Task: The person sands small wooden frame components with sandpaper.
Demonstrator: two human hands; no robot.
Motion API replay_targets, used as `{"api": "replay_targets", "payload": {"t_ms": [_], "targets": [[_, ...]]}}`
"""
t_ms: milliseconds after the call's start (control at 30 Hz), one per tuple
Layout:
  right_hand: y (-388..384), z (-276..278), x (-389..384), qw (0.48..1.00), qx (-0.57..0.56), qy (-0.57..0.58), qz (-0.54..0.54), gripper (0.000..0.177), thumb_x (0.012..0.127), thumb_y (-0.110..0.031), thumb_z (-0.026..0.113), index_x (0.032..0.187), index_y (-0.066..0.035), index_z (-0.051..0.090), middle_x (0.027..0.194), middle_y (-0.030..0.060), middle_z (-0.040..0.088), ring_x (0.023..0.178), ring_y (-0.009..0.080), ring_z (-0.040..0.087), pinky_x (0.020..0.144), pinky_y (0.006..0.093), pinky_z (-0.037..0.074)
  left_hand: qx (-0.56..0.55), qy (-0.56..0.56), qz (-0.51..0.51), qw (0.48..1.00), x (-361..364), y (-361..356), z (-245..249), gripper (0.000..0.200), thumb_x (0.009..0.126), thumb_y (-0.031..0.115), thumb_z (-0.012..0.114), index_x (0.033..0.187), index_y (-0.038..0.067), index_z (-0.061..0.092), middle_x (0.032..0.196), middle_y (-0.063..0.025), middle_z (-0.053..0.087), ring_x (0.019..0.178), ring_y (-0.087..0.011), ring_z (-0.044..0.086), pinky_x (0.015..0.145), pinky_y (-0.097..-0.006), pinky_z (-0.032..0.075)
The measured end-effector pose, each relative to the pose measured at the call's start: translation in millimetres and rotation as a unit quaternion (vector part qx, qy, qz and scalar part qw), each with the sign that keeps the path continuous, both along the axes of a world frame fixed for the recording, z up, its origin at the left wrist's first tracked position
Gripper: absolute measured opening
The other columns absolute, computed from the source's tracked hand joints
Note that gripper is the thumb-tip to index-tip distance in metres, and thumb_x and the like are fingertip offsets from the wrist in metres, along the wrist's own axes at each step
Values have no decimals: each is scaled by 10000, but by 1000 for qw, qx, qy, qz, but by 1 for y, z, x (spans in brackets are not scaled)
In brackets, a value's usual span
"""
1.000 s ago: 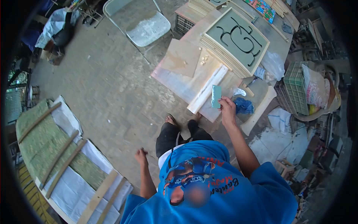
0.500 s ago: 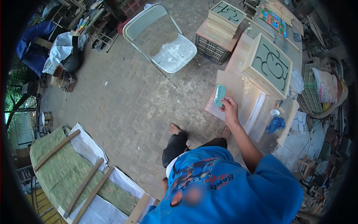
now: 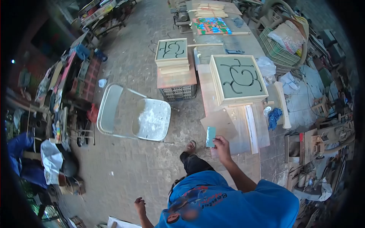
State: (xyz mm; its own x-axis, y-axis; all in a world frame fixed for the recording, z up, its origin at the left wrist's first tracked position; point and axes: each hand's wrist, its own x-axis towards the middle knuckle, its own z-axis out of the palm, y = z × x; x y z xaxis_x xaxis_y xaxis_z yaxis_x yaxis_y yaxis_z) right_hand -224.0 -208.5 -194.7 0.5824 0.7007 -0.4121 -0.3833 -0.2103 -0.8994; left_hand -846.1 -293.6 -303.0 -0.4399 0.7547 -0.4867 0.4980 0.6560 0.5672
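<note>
— Teal, that little sheet. The right hand has it by one side, fingers clamped on it, and it stands upright.
— Where is it, against the rest?
— In the air over the near end of the low counter, by the corner of the brown board lying there. It touches nothing but the hand.
— And the other hand?
— The left hand hangs at the person's side over the brick floor, well apart from everything. It's too small from here to tell whether its fingers are apart or together.
— Room to move?
— To the left, open floor lies between the person and the folding chair. Ahead, the counter's near edge is just beside the sandalled foot. Farther along the counter sits a framed panel with black loops, a pale strip lying in front of it. A blue cloth lies just beyond the counter's right edge.
</note>
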Motion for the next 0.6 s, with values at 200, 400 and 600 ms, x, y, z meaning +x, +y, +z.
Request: {"api": "replay_targets", "payload": {"t_ms": [200, 400, 600], "targets": [[83, 21, -11, 998, 38, 45, 0, 154, 905, -101, 630, 1028, -10, 646, 870, 34, 644, 734, 80, 591, 630, 240, 474, -71, 53, -180, 980, 128, 112, 92, 295, 940, 210, 553, 1040, -27, 699, 743, -169, 705, 630, -242, 686, 540, -395, 546], [64, 50, -5, 978, 124, 7, -166, 206, 938, -76, 597, 1132, -5, 607, 943, 13, 643, 815, 69, 570, 727, 241, 466, -16, 114, -467, 877, 20, 262, 49, 306, 931, 265, 564, 1042, 12, 698, 777, -165, 709, 704, -313, 672, 636, -443, 541], [-20, -18, 15, 911, -69, -98, -394, 167, 927, -77, 582, 1066, -2, 634, 865, 23, 649, 783, 85, 570, 708, 255, 474, -7, 74, -685, 725, 126, 431, 7, 283, 921, 266, 582, 1014, 24, 695, 774, -141, 702, 678, -301, 650, 631, -435, 530]]}}
